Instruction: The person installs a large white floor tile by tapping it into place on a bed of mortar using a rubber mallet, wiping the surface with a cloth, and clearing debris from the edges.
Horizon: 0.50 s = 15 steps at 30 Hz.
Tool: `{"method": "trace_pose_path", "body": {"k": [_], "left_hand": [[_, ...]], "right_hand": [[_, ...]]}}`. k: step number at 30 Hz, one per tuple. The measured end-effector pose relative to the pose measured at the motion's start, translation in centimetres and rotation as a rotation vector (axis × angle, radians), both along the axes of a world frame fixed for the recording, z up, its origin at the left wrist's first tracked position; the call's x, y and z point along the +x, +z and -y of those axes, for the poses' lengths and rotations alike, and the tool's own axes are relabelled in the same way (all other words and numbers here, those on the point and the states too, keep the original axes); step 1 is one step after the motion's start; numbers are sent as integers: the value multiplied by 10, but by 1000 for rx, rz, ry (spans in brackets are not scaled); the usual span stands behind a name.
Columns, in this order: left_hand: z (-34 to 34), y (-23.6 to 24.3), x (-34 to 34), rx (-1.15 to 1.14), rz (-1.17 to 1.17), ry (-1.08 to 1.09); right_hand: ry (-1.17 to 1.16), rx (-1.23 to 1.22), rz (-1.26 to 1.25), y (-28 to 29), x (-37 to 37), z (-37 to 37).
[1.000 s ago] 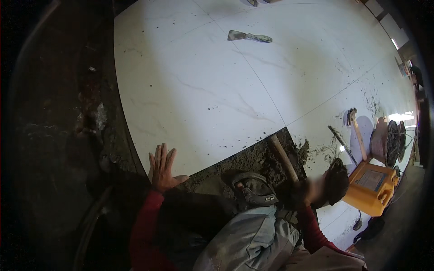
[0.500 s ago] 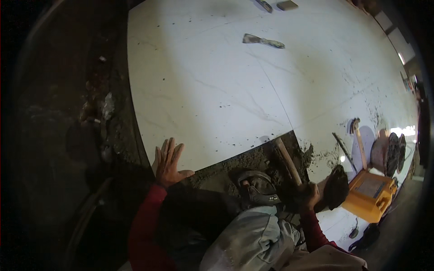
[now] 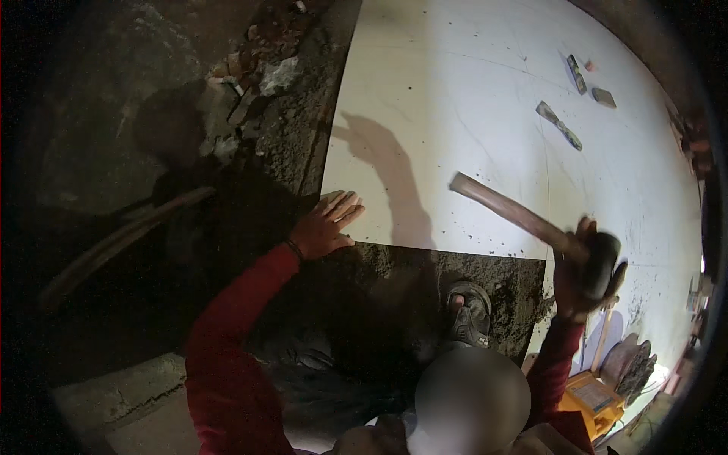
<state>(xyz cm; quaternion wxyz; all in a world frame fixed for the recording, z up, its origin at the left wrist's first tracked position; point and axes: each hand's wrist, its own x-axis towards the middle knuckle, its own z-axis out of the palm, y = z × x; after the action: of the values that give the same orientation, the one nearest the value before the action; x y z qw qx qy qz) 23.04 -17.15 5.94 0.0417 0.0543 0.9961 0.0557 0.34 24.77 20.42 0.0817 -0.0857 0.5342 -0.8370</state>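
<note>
My left hand (image 3: 326,224) lies flat, fingers spread, on the near left corner of a large white marble-look tile (image 3: 470,98). My right hand (image 3: 584,277) is shut on a mallet (image 3: 531,224), gripping it up by the dark head, with the wooden handle pointing up and left over the tile's near edge. Both sleeves are red. Below the tile lies a bed of dark wet mortar (image 3: 402,277), and my sandalled foot (image 3: 466,311) rests on it.
A trowel (image 3: 559,125) and two small blocks (image 3: 590,85) lie on the far tiles. Rubble (image 3: 258,83) and rough dark ground run along the tile's left edge, with a long rod (image 3: 114,243) there. An orange case (image 3: 595,398) and tools sit at the lower right.
My right hand has raised the mallet from the mortar bed to above the tile's near edge. My left hand stays pressed on the tile corner. The view has swung left.
</note>
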Motion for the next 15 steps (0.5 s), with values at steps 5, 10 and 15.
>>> {"method": "trace_pose_path", "body": {"k": [5, 10, 15], "left_hand": [[13, -2, 1, 5, -11, -49], [17, -9, 15, -18, -48, 10], [29, -13, 24, -151, 57, -8]], "right_hand": [[326, 61, -197, 0, -5, 82], [908, -49, -291, 65, 69, 168], [1403, 1120, -917, -3, 115, 214]]}}
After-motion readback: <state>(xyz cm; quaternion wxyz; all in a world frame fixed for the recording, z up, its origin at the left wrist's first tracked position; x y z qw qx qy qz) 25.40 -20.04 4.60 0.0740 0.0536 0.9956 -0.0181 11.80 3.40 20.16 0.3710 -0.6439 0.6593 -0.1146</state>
